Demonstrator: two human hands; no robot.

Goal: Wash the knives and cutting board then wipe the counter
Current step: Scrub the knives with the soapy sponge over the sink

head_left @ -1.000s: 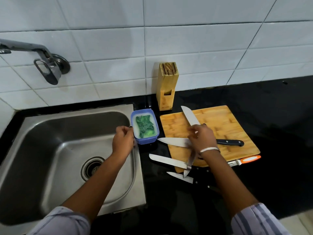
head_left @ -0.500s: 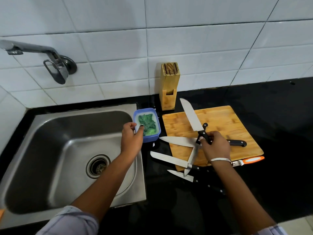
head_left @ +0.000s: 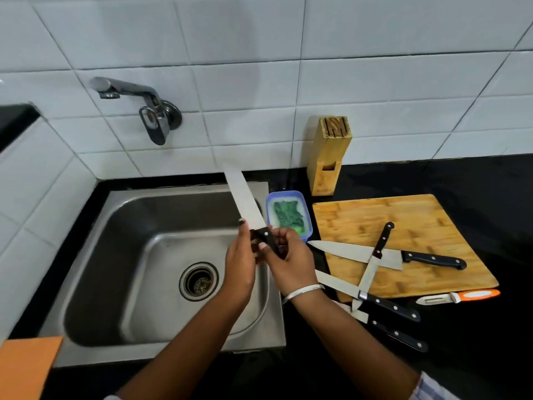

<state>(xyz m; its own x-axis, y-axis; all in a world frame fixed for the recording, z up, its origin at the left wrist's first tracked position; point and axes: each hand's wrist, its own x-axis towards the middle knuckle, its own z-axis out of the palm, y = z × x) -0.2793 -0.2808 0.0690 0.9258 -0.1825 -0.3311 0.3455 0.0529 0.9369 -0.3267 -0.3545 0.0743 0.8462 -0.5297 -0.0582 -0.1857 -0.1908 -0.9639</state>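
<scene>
A long knife [head_left: 243, 197] with a black handle is held over the right side of the steel sink [head_left: 121, 255], blade pointing up and away. My right hand [head_left: 291, 258] grips its handle. My left hand [head_left: 239, 261] is closed on the handle near the blade's base. The bamboo cutting board [head_left: 427, 223] lies on the black counter [head_left: 476, 342] to the right. A chef's knife [head_left: 375, 254] and a thin knife [head_left: 375, 258] lie crossed on the board. Two more black-handled knives [head_left: 383, 306] lie at its front left corner.
A blue tub with a green scrubber [head_left: 288, 216] sits between sink and board. A wooden knife block [head_left: 328, 154] stands at the tiled wall. The tap [head_left: 138, 102] juts out above the sink. An orange-handled peeler [head_left: 461, 297] lies by the board. An orange cloth [head_left: 26, 368] shows at bottom left.
My right hand has lifted the long knife off the board and carried it left over the sink. My left hand left the blue tub and closed on the knife's handle.
</scene>
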